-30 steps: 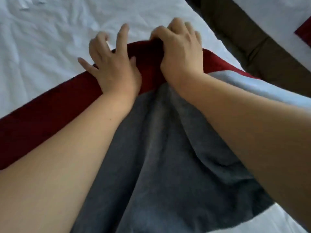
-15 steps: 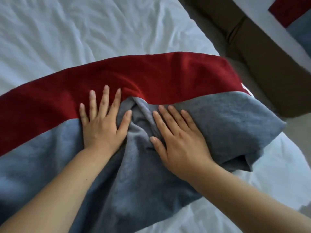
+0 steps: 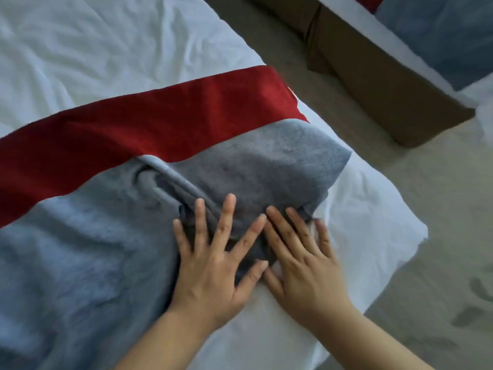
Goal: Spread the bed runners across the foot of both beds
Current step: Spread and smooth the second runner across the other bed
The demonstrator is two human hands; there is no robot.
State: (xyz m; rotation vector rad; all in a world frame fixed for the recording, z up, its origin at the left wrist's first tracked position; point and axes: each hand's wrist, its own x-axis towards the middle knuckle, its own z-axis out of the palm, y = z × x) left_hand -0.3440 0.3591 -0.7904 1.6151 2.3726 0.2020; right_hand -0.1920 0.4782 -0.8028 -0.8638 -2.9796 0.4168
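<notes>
Two hands are flat on the cloth. The left hand (image 3: pixel 210 265) and the right hand (image 3: pixel 304 265) lie side by side, fingers straight and fanned wide. They grip nothing and press on the near grey edge of the bed runner (image 3: pixel 160 124). The right hand sits half on the white sheet.

The runner lies across the foot of the near bed (image 3: pixel 106 49), with a deep red band on the far side and a wider grey band towards the person. To the left it looks fairly flat. At the right end the grey is bunched, with thick soft folds running from the red seam down to the fingers and a rounded, rumpled corner short of the mattress edge. By my read this bed is mostly laid and only the smoothing and squaring of that end are left.

On the far bed (image 3: pixel 477 93), a second runner (image 3: pixel 440 30) shows red and grey, but too little is in view to judge it.

The runner looks plush and nappy, like fleece, and the sheet is thin and creased. A brown base (image 3: pixel 373 76) stands on pale patterned carpet (image 3: pixel 440 209).
</notes>
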